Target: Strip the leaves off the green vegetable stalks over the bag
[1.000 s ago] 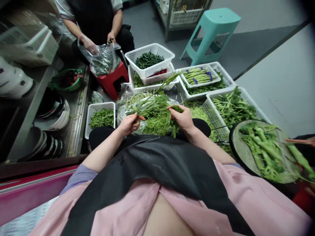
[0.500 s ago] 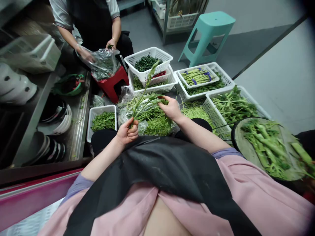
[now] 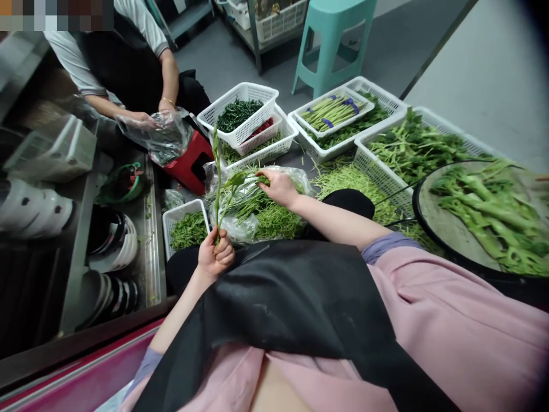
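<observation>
My left hand [image 3: 215,254] is closed in a fist around the lower end of a long leafy green stalk [image 3: 218,186], which stands upright above it. Off to the right, the fingers of my right hand [image 3: 278,187] pinch a leafy tip that seems to belong to the same bunch; its exact end is hidden behind the fingers. Below both hands lies a heap of thin green stems [image 3: 274,220], partly on a crumpled clear plastic bag [image 3: 240,226]. Beside my left hand is a small white basket [image 3: 167,232] of cut greens.
White baskets hold green chillies [image 3: 239,116], bundled green spears [image 3: 337,111] and leafy greens [image 3: 418,140]. Thick stalks lie on a round board [image 3: 433,212] at right. Across from me, a person [image 3: 120,63] handles a plastic bag over a red stool [image 3: 195,166]. Metal shelving [image 3: 154,252] borders the left.
The view has turned to the right. My left hand still grips the stalk, now more upright, and my right hand still pinches the leafy tip. The other person's hands have come closer together.
</observation>
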A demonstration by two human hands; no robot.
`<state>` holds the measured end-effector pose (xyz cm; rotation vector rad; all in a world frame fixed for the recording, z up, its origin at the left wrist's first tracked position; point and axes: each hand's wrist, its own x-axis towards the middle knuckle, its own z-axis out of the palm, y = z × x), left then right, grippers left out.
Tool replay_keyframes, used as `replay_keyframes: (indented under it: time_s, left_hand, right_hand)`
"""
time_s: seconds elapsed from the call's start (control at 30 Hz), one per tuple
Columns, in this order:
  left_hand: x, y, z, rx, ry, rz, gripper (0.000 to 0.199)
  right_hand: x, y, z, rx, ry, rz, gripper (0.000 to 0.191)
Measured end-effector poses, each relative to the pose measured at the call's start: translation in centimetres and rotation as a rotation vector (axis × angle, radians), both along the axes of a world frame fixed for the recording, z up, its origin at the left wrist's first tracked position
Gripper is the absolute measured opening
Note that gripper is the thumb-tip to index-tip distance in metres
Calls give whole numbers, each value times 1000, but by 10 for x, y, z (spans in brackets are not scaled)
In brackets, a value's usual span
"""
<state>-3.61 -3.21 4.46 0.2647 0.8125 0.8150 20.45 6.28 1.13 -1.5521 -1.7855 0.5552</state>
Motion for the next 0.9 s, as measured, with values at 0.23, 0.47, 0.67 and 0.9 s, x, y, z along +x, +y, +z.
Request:
replay_keyframes:
  time_s: [0.23,0.47,0.67,0.9]
  left_hand:
    - [1,-2,2,-42,76,-24,57]
    - [-31,-7,9,78,150,64,51]
    - [-45,-5,-7,134,170,12,50]
    - [-49,4,-25,149,171,-80,50]
  right_hand:
    - [-6,12,-7,28,-188,93,29]
    - [25,21,-43,-239,60,-231,26]
    - [4,-28,-73,-260,-232,240,45]
    - [7,-28,-21,-423,704,196,31]
